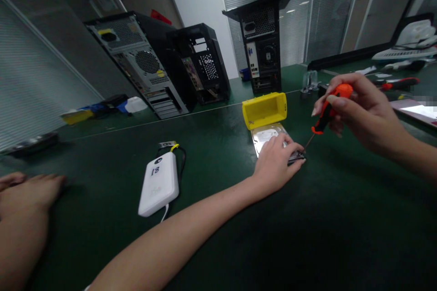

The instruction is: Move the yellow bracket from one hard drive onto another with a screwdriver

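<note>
My left hand (276,159) rests on the green table, its fingers pressed round a small dark part (296,157). Wrapped in my right hand (358,109) is an orange and black screwdriver (326,116), tilted, its tip down at the far end of that part. A silver hard drive (264,136) lies partly under my left fingers. Behind the drive a yellow bin (265,111) sits on its side, its opening towards me; a few tiny bits show inside.
A white power bank (159,184) marked 18, with a cable, lies left of centre. Computer cases (146,63) stand at the back, one with a raised panel (261,41). Another person's hands (30,191) rest at the far left. Red-handled pliers (399,84) lie at the right.
</note>
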Available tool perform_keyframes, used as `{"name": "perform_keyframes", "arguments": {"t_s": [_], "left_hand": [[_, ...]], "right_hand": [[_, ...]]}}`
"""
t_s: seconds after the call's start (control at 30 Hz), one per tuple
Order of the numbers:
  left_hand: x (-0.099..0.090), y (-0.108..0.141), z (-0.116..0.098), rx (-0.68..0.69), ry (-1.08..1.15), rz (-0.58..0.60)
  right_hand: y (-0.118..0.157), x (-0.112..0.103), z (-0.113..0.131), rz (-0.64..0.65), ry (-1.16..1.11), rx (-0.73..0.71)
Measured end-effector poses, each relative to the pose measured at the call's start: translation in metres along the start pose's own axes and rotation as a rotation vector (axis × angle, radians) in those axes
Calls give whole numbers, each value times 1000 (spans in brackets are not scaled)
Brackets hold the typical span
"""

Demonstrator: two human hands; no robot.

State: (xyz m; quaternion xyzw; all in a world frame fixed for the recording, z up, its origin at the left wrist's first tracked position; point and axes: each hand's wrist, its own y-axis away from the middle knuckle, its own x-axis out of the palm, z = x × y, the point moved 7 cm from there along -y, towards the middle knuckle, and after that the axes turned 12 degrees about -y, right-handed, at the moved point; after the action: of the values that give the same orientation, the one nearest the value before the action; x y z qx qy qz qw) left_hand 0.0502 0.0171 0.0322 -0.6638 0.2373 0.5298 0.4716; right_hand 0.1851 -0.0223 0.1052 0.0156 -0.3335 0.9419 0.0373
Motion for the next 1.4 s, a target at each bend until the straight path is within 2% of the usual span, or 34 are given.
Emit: {"name": "perform_keyframes", "arguments": {"t_s": [0.1, 0.33, 0.57, 0.9, 1.1, 1.27, 1.4], "left_hand": [[0, 0, 0, -1, 8, 5], [0, 0, 0, -9, 13, 18], [0, 0, 0, -9, 14, 23], [0, 0, 0, -12, 7, 18], [0, 0, 0, -13, 10, 18], [0, 0, 0, -15, 13, 21], [0, 0, 0, -12, 6, 16]], "right_hand": [[0, 1, -3, 21, -43, 26], [2, -1, 0, -47, 82, -76], [2, 2, -2, -11, -35, 0], [-1, -6, 4, -68, 34, -57], [-1, -4, 2, -34, 63, -23], [2, -3, 3, -59, 90, -67], [3, 0, 1, -46, 33, -45]]}}
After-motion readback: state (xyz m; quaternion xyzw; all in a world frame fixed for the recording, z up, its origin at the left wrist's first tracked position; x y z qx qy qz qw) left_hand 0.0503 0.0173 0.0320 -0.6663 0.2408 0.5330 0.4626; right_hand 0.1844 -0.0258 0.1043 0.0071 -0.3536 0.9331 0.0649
